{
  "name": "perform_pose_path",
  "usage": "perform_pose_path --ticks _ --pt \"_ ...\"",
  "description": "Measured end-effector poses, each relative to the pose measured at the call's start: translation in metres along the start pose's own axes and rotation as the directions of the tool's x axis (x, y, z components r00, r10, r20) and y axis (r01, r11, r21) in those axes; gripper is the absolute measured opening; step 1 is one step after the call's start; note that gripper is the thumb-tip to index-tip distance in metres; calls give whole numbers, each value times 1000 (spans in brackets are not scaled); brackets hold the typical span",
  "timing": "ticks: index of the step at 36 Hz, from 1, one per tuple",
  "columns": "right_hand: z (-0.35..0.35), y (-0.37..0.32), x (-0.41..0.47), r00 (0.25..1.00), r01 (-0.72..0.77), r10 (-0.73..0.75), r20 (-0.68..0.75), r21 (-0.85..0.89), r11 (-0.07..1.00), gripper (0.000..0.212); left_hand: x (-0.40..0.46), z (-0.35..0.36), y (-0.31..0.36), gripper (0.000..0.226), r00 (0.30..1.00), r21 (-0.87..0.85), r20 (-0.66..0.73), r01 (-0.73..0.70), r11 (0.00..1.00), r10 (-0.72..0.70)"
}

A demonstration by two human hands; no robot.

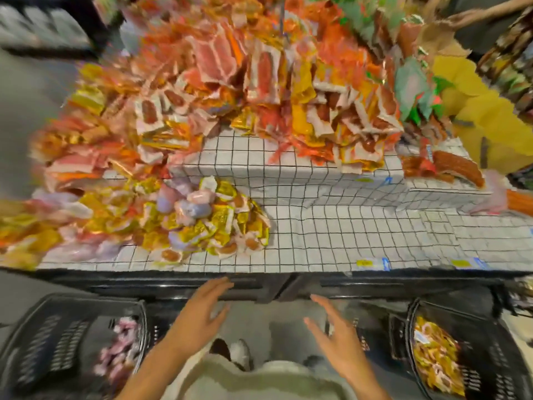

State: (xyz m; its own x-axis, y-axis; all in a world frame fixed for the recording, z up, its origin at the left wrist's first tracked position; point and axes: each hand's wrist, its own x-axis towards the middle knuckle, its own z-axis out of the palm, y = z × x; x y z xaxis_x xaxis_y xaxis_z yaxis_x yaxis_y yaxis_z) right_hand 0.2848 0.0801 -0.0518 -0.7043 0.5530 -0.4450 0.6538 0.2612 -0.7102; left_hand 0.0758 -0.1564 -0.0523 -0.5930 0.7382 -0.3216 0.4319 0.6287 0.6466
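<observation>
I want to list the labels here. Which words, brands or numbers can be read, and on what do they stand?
No text can be read.
Print on the shelf tags, yellow and blue: too blurred to read.
Print on the packets: too blurred to read.

A tiered white display surface lined with a thin black grid [331, 235] fills the middle of the frame, rising in steps toward the top; a higher step [259, 157] sits just behind the lowest one. Small yellow-and-blue price labels [372, 264] are stuck along its front edge at the lower right. Below that edge runs a black front rail [403, 280]. Smooth grey floor [26, 90] shows at the left. A dark, blurred shelf unit [43, 27] stands in the upper left corner. The light is bright and even, with soft shadows.
</observation>
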Motion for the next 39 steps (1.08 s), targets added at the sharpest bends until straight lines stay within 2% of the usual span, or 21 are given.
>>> perform_pose_path --ticks 6,13,21,26,30,33,36,39 --pt "18 -31 16 995 56 -52 85 -44 997 45 -24 -8 -44 48 992 -105 -84 89 990 -98" --pt "17 -60 52 970 158 -130 203 -131 979 47 -24 -5 -61 49 962 -175 -191 160 971 -193" --pt "21 -95 120 924 319 -284 256 -107 942 49 1 -29 -53 46 919 -199 -229 278 940 -320" --pt "29 -120 168 918 341 -342 201 39 939 65 10 -45 -43 46 889 -193 -298 300 934 -347" --pt "36 -124 210 936 257 -244 255 -21 966 96 14 -57 -29 40 863 -230 -342 308 923 -373" --pt "42 -127 227 923 261 -243 298 -21 965 108 18 -59 -22 33 854 -218 -356 318 923 -379" --pt "52 -133 233 923 234 -231 308 26 972 110 25 -59 -23 37 861 -206 -347 316 926 -371" --pt "63 -137 234 948 125 -143 283 80 989 99 31 -59 -25 43 884 -198 -307 303 932 -352"
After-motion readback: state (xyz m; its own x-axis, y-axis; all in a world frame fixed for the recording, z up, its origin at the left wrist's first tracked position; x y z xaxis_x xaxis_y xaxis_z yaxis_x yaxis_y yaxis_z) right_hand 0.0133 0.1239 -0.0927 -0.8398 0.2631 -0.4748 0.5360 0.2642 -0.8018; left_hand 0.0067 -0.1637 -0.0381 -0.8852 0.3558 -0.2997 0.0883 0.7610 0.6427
